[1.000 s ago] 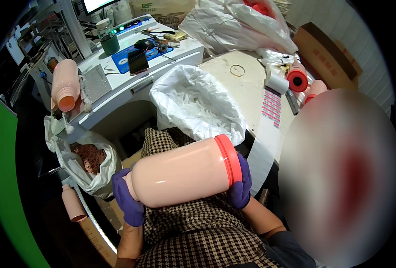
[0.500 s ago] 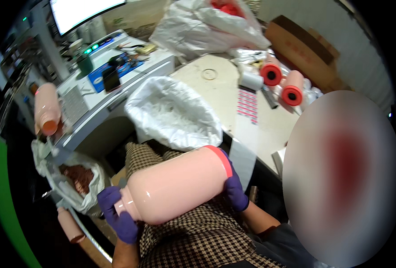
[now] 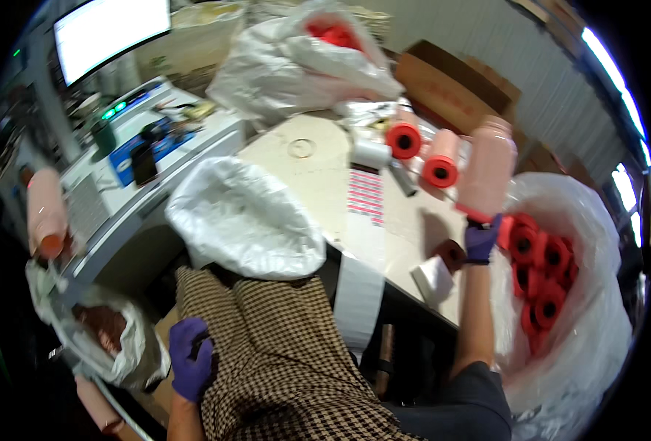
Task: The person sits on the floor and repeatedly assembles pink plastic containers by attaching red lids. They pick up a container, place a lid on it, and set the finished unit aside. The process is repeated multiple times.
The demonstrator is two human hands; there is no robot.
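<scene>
Both my hands wear purple gloves. My right hand [image 3: 481,241] grips a large pink bottle [image 3: 485,170] from below, at its red-edged base. The bottle stands nearly upright above the right part of the table, its neck pointing up and tilted slightly right. Low on the left, my left hand [image 3: 191,358] is beside my checkered apron [image 3: 281,360]. Its fingers are loosely curled, with a gap to the thumb and nothing visible between them. Just right of the raised bottle is a big clear plastic bag [image 3: 590,323] with several red parts with dark holes [image 3: 547,303].
On the table [image 3: 270,154] lie two pink rolls with red ends [image 3: 441,167], a white label roll [image 3: 370,155] and a white box [image 3: 434,278]. A white sack [image 3: 241,228] opens before my lap. Another pink bottle [image 3: 46,206] lies left, near a keyboard [image 3: 88,208].
The pink bottle has gone from both hands over my lap to my right hand alone, raised far right and turned upright. My left hand has let go. The view has swung right.
</scene>
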